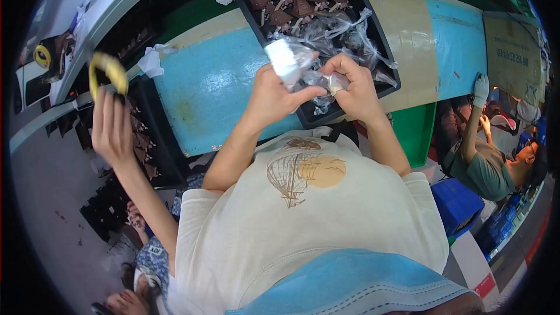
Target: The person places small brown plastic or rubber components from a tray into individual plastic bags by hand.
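Both my hands are together over the near part of a black tray (384,29). My left hand (269,100) is closed on a crinkled clear plastic bag (304,57), and a bright white patch, perhaps a label, shows beside its fingers. My right hand (357,92) pinches the bag's gathered end, where something small and pale shows between thumb and fingers. What is inside the bag cannot be made out. Several brown pyramid-shaped pieces (301,6) with short pale-tipped leads fill the tray's far half. More clear bags (356,38) lie in the tray just beyond my hands.
The tray rests on a bench with blue (198,81) and tan surfaces. At left, another person's hand (111,128) lifts a blurred yellow ring (108,76) above a second black tray (153,105). A cardboard box (513,55) and a gloved co-worker (484,157) are at right; a green bin (413,137) stands nearby.
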Available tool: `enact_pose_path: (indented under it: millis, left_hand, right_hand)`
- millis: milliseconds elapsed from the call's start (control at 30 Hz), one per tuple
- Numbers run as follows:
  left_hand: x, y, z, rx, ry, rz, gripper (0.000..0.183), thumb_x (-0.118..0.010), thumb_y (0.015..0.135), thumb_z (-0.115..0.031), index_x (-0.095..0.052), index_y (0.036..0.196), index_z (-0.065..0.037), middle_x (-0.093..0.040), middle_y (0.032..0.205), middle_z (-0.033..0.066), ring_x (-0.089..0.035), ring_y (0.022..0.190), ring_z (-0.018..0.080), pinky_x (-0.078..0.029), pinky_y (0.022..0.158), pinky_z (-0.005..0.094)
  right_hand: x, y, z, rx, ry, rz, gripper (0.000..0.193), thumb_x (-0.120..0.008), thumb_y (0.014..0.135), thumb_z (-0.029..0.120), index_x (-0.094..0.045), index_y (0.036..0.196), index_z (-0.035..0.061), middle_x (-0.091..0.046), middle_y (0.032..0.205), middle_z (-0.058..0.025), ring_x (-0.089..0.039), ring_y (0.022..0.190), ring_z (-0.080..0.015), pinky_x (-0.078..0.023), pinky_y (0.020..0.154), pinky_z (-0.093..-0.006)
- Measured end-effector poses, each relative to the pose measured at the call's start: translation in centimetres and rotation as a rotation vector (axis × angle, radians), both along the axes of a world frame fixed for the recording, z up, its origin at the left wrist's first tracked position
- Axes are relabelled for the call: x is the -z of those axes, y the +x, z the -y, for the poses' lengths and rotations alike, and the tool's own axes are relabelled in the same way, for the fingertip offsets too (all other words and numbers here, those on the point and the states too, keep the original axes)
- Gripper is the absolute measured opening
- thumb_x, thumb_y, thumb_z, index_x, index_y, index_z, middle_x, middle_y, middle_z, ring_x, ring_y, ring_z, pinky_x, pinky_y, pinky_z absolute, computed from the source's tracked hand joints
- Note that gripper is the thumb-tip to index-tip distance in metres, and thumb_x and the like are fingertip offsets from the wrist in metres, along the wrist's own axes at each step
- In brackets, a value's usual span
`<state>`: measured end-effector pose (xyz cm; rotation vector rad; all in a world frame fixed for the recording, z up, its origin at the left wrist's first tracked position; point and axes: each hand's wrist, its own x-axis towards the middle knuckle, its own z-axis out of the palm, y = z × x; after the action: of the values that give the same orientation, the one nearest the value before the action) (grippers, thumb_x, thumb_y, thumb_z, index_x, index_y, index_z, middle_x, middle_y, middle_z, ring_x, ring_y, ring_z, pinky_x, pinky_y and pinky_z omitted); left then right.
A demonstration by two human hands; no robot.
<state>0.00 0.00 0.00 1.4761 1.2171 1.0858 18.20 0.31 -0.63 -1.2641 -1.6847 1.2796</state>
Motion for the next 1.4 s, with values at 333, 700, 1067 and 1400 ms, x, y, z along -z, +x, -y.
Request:
enact_pose_path:
  millis: [333, 700, 1067, 1400]
  left_hand:
    - [1.0, 0.3, -0.5, 0.217, -0.68, 0.193, 0.02, -0.075, 0.069, -0.011, -0.064, 0.082, -0.001, -0.062, 0.073, 0.0003, -0.053, 0.066, 0.0058, -0.044, 0.061, 0.0222]
    - [3.5, 1.6, -0.7, -0.174, -0.778, 0.48, 0.015, -0.074, 0.068, -0.005, -0.061, 0.074, -0.003, -0.061, 0.07, 0.0024, -0.055, 0.062, 0.0083, -0.045, 0.057, 0.0221]
    - [4.6, 0.6, -0.3, -0.089, -0.967, 0.761, 0.013, -0.071, 0.071, -0.008, -0.061, 0.08, -0.007, -0.06, 0.068, 0.0015, -0.055, 0.054, 0.0087, -0.045, 0.047, 0.0219]
    - [4.3, -0.8, -0.1, -0.391, -0.751, 0.548, 0.015, -0.065, 0.076, -0.011, -0.052, 0.069, -0.01, -0.056, 0.062, 0.0009, -0.046, 0.048, 0.0063, -0.037, 0.044, 0.0207]
  right_hand:
    - [2.7, 1.7, -1.5, 0.213, -0.17, -0.244, 0.007, -0.05, 0.081, 0.003, -0.055, 0.084, 0.001, -0.057, 0.067, 0.0005, -0.046, 0.058, -0.0036, -0.037, 0.052, -0.0195]
    - [1.9, 2.1, -4.2, 0.374, 0.606, 0.511, 0.029, -0.065, 0.073, 0.006, -0.052, 0.1, 0.0026, -0.052, 0.07, -0.0018, -0.047, 0.06, -0.0094, -0.039, 0.056, -0.0214]
    - [3.1, -0.9, -0.9, 0.009, -0.351, -0.244, 0.017, -0.061, 0.076, -0.004, -0.057, 0.092, -0.0017, -0.061, 0.08, -0.0016, -0.055, 0.069, -0.0058, -0.045, 0.061, -0.02]
    - [4.4, 2.1, -2.6, 0.373, -0.586, -1.154, 0.003, -0.044, 0.088, 0.006, -0.046, 0.09, 0.0064, -0.054, 0.082, -0.0062, -0.058, 0.078, -0.0176, -0.048, 0.067, -0.0304]
